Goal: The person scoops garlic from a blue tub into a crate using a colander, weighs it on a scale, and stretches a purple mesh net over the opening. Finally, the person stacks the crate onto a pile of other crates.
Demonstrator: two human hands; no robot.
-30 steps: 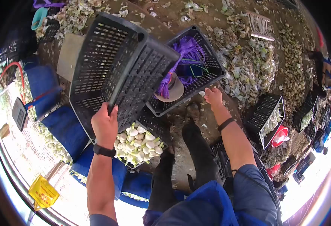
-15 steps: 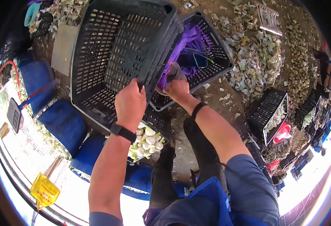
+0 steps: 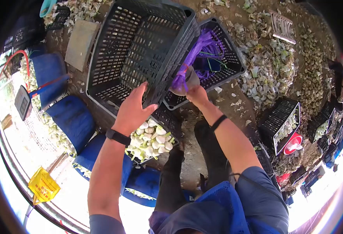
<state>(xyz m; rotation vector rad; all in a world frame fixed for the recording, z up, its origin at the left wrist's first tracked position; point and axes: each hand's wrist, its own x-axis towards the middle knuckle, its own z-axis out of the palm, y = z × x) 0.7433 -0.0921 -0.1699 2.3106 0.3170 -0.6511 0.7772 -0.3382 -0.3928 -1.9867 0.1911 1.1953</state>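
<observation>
A large black slatted crate [image 3: 140,43], with no contents showing, tilts in front of me. My left hand [image 3: 134,107] is at its near edge, thumb and fingers spread apart, nothing gripped. My right hand [image 3: 197,94] is closed around the end of a greyish scoop-like object [image 3: 192,80], just right of the crate. Purple netting [image 3: 199,48] hangs beside that object and lies in a second black crate [image 3: 234,58]. Below my left hand, white garlic bulbs with green stems [image 3: 152,141] fill another crate.
Blue chairs or covers [image 3: 72,121] line the left, near a scale display [image 3: 23,102] and a yellow bag [image 3: 44,186]. Plant scraps [image 3: 271,70] cover the ground at right. A black crate of garlic [image 3: 280,121] stands by a red bucket [image 3: 293,143].
My left hand has come off the crate's edge grip and its fingers have spread. My right hand has shifted slightly right and down in view. The whole view has shifted, showing more garlic.
</observation>
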